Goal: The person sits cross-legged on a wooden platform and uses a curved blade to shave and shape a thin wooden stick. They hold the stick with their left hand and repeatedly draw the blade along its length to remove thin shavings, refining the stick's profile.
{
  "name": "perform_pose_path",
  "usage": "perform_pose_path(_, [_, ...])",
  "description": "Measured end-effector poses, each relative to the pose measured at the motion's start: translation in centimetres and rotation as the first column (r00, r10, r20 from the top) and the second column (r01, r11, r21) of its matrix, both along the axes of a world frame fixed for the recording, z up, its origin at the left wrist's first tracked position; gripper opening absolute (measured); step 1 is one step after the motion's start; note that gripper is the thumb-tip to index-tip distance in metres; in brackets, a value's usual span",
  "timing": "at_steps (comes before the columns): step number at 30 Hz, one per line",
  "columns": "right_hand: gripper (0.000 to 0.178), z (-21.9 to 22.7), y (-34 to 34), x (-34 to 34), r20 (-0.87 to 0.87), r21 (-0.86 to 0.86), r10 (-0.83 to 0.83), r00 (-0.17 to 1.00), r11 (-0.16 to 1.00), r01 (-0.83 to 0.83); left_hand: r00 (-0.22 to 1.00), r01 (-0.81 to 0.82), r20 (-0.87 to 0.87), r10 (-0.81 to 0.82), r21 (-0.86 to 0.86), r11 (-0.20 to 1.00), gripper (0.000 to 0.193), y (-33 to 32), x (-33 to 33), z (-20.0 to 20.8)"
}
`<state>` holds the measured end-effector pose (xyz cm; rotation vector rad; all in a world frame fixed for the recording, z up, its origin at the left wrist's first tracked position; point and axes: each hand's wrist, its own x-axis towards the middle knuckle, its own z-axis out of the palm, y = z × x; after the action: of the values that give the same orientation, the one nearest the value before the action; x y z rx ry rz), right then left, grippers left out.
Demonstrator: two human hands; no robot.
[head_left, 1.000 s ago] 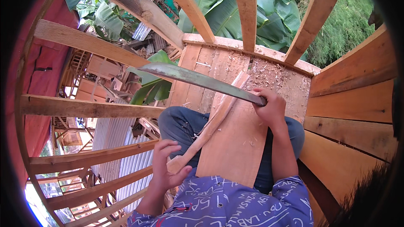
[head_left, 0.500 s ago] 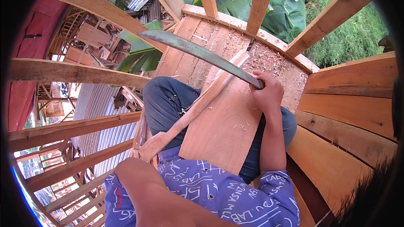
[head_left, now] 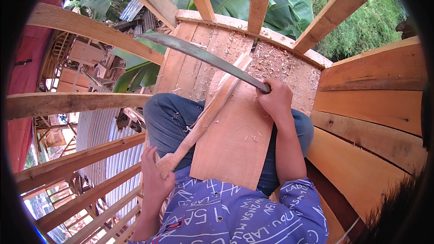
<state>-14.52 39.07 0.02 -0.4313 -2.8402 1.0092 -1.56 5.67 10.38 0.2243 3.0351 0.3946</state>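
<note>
My right hand [head_left: 276, 101] is closed around the handle end of a long machete. Its dark, slightly curved blade [head_left: 199, 55] reaches up to the left, crossing above the far part of a roughly shaped wooden stick [head_left: 210, 110]. The stick lies slantwise over a wide flat board [head_left: 230, 147] resting across my lap. Beside the stick's broad near end is my left hand [head_left: 157, 176], its fingers stretched out and the thumb apart. Whether that palm touches the wood is hard to see.
Wood shavings [head_left: 271, 63] cover the plank floor ahead, bounded by a low edge beam [head_left: 221, 20]. Upright wooden posts [head_left: 260, 4] rise from it, with banana leaves beyond. Slatted rails [head_left: 81, 104] run along the left, above corrugated metal sheets. A plank wall [head_left: 370, 108] stands at the right.
My left arm has come down from close below the camera, bringing the hand beside the stick's near end. The right hand still grips the machete in much the same pose; the view has shifted slightly.
</note>
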Motion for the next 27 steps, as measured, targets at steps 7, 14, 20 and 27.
perform_pose_path(7, [0.025,-0.2,0.2,-0.3,0.048,0.018,-0.077,0.996,0.997,0.076,0.961,-0.188,0.207,0.185,-0.006,0.982,0.063,-4.9,1.8,-8.2])
perform_pose_path(14, [0.021,1.1,-1.9,1.5,-0.162,0.097,0.073,0.984,0.994,-0.058,0.891,-0.253,0.427,0.154,0.184,0.95,0.055,-7.6,1.1,-7.7])
perform_pose_path(20, [0.017,2.4,-3.5,1.1,-0.228,0.312,0.227,0.947,0.938,-0.149,0.834,-0.311,0.528,0.161,0.209,0.927,0.052,-8.6,2.2,-8.7])
perform_pose_path(27, [0.01,1.4,1.1,0.2,-0.101,0.491,0.023,0.995,0.871,0.03,0.834,-0.304,0.525,0.171,0.179,0.936,0.052,-7.9,1.1,-9.4])
